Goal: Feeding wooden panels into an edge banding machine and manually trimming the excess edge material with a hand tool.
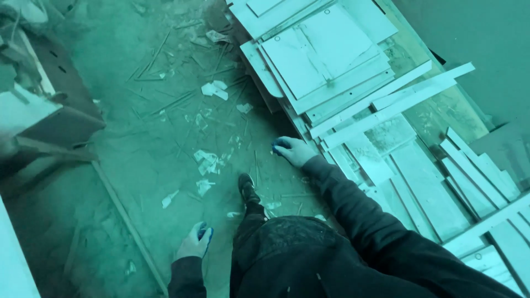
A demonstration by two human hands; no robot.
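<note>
At the pile's edge your gloved right hand (pixel 292 150) reaches, fingers curled on nothing, toward the white boards (pixel 353 118); next needs a firm grasp, left hand (pixel 194 241) loosely closed, empty

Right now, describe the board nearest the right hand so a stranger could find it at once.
Start at the big heap of pale flat boards along the right side of the dusty floor. Two long thin pale strips cross its middle slantwise. Follow the lower strip down to its left end: the right hand, gloved with blue fingertips, reaches just beneath it. Unlike the broad panels around it, it is narrow and very long.
</note>
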